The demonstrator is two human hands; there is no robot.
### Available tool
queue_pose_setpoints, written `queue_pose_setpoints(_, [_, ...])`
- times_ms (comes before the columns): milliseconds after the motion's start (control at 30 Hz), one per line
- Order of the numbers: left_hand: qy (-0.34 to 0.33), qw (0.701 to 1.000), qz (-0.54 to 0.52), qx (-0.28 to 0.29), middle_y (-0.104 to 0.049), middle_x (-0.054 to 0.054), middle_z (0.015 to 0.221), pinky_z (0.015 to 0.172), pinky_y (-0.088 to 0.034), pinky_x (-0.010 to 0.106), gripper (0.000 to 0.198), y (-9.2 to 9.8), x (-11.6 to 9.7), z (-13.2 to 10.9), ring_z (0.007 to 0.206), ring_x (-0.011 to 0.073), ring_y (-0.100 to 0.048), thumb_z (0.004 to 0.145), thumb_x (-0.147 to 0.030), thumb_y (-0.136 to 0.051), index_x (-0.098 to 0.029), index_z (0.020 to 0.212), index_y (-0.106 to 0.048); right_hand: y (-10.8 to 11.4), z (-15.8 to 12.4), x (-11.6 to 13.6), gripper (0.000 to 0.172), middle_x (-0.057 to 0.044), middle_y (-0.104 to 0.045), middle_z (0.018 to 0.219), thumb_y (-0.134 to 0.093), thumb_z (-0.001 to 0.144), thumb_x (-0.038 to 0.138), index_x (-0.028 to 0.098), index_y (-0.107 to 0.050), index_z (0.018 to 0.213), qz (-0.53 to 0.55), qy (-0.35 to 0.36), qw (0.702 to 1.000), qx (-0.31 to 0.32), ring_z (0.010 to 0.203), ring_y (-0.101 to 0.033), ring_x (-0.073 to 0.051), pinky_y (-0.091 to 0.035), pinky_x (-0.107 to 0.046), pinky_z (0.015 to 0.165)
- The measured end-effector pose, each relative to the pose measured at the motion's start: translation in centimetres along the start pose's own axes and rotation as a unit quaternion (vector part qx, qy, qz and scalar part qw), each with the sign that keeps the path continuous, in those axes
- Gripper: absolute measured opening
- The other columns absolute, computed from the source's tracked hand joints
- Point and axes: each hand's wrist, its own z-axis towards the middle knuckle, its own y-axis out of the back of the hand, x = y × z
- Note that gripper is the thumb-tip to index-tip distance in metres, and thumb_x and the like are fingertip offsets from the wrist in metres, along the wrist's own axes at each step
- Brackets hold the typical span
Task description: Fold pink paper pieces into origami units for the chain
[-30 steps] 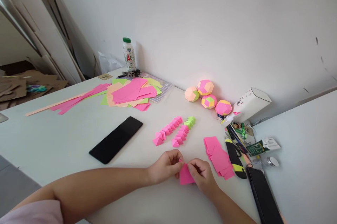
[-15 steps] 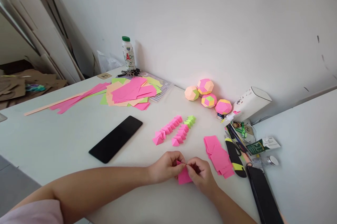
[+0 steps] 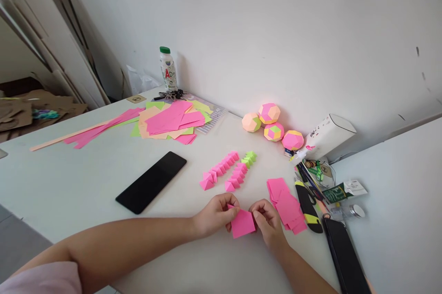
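A small square of pink paper (image 3: 243,225) is held just above the table's front part. My left hand (image 3: 219,213) pinches its upper left corner between thumb and fingers. At its right edge, my right hand (image 3: 267,221) grips the paper with thumb and forefinger. Beyond my hands lie two rows of small folded paper pieces: a pink row (image 3: 221,169) and a pink and green row (image 3: 238,174). A stack of pink paper pieces (image 3: 288,206) rests to the right of my right hand.
A black phone (image 3: 152,182) lies left of the folded rows. Farther back are loose coloured sheets (image 3: 169,119), paper strips (image 3: 93,130) and a bottle (image 3: 168,70). Several paper balls (image 3: 269,113) sit by the wall. A yellow-black cutter (image 3: 308,206) and another black device (image 3: 347,257) lie right.
My right hand has shifted from the paper's top edge to its right edge, moving slightly right. More of the pink square's face now shows. My left hand keeps its pinch.
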Motion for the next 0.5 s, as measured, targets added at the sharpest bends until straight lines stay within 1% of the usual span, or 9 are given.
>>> queue_pose_setpoints(67, [-0.003, 1.000, 0.001, 0.009, -0.056, -0.003, 0.054, 0.046, -0.041, 0.022, 0.023, -0.07, -0.10, -0.02, 0.045, 0.0098, -0.052, 0.075, -0.035, -0.062, -0.017, 0.073, -0.047, -0.12, 0.01, 0.06, 0.013, 0.002, -0.050, 0.065, -0.055, 0.082, 0.032, 0.019, -0.053, 0.080, -0.014, 0.001, 1.000, 0.021, 0.054, -0.045, -0.012, -0.038, -0.022, 0.050])
queue_pose_setpoints(100, [-0.004, 1.000, 0.002, 0.014, -0.056, -0.003, 0.054, 0.047, -0.041, 0.022, 0.024, -0.11, -0.15, -0.06, 0.046, 0.0101, -0.053, 0.075, -0.035, -0.062, -0.017, 0.073, -0.048, -0.17, 0.01, 0.05, 0.015, 0.002, -0.049, 0.063, -0.056, 0.082, 0.033, 0.018, -0.054, 0.079, -0.027, 0.000, 0.999, 0.036, 0.053, -0.044, -0.012, -0.037, -0.022, 0.049])
queue_pose_setpoints(200, [-0.007, 1.000, 0.005, 0.017, -0.056, -0.003, 0.055, 0.047, -0.041, 0.023, 0.025, -0.19, -0.27, -0.19, 0.046, 0.0100, -0.053, 0.075, -0.036, -0.062, -0.017, 0.072, -0.047, -0.23, -0.01, -0.12, 0.022, 0.004, -0.043, 0.055, -0.056, 0.082, 0.035, 0.018, -0.052, 0.068, -0.055, -0.012, 0.997, 0.052, 0.048, -0.037, -0.010, -0.031, -0.022, 0.045])
queue_pose_setpoints(267, [-0.008, 1.000, 0.005, 0.007, -0.055, -0.004, 0.051, 0.046, -0.039, 0.022, 0.025, -0.21, -0.31, -0.24, 0.044, 0.0094, -0.051, 0.075, -0.037, -0.062, -0.017, 0.071, -0.047, -0.14, 0.01, -0.26, 0.024, 0.005, -0.041, 0.054, -0.056, 0.082, 0.035, 0.018, -0.050, 0.066, -0.050, -0.016, 0.998, 0.038, 0.047, -0.034, -0.010, -0.029, -0.022, 0.044])
queue_pose_setpoints(400, [-0.018, 1.000, -0.008, -0.012, -0.049, -0.007, 0.043, 0.045, -0.036, 0.021, 0.026, -0.29, -0.26, -0.16, 0.039, 0.0084, -0.047, 0.076, -0.038, -0.060, -0.018, 0.069, -0.045, 0.22, 0.15, -0.45, 0.023, 0.005, -0.040, 0.054, -0.057, 0.079, 0.032, 0.018, -0.049, 0.062, -0.035, -0.004, 0.999, -0.007, 0.049, -0.034, -0.010, -0.029, -0.022, 0.045])
queue_pose_setpoints(500, [-0.029, 0.999, -0.035, -0.022, -0.052, -0.007, 0.048, 0.044, -0.036, 0.021, 0.028, -0.34, -0.15, 0.01, 0.039, 0.0076, -0.048, 0.075, -0.039, -0.061, -0.018, 0.069, -0.044, 0.41, 0.26, -0.61, 0.023, 0.005, -0.040, 0.054, -0.058, 0.078, 0.031, 0.018, -0.049, 0.060, -0.029, -0.002, 0.999, -0.031, 0.048, -0.035, -0.010, -0.030, -0.022, 0.045])
